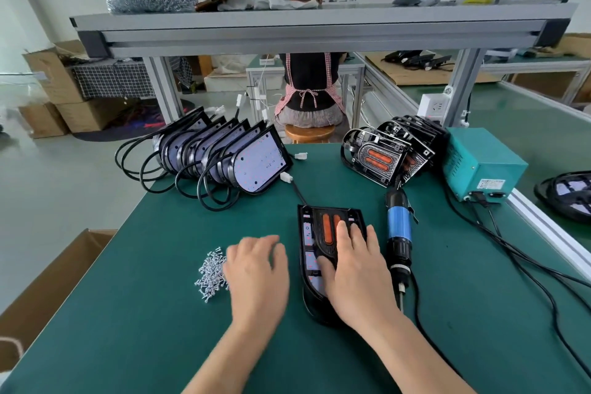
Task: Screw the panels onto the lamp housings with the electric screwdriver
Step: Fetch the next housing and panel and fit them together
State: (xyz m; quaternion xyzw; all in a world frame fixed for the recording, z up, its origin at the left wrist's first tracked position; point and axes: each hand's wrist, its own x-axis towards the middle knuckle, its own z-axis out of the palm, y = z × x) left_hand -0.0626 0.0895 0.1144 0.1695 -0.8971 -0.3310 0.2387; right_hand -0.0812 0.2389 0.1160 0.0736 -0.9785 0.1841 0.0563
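Observation:
A black lamp housing [311, 297] lies on the green table with a black panel [326, 227] bearing two orange strips laid on top. My right hand [355, 269] presses flat on that panel, fingers straight. My left hand [256, 269] hovers just left of the housing, fingers relaxed, beside a pile of small silver screws [211, 275]. The blue and black electric screwdriver [398, 233] lies on the table right of the housing, untouched, tip toward me.
A row of housings with white LED boards [259, 163] leans at the back left, cables trailing. A stack of panels [383, 157] stands back right by a teal power box [483, 166]. Black cords cross the table's right side. A person sits beyond the table, back turned.

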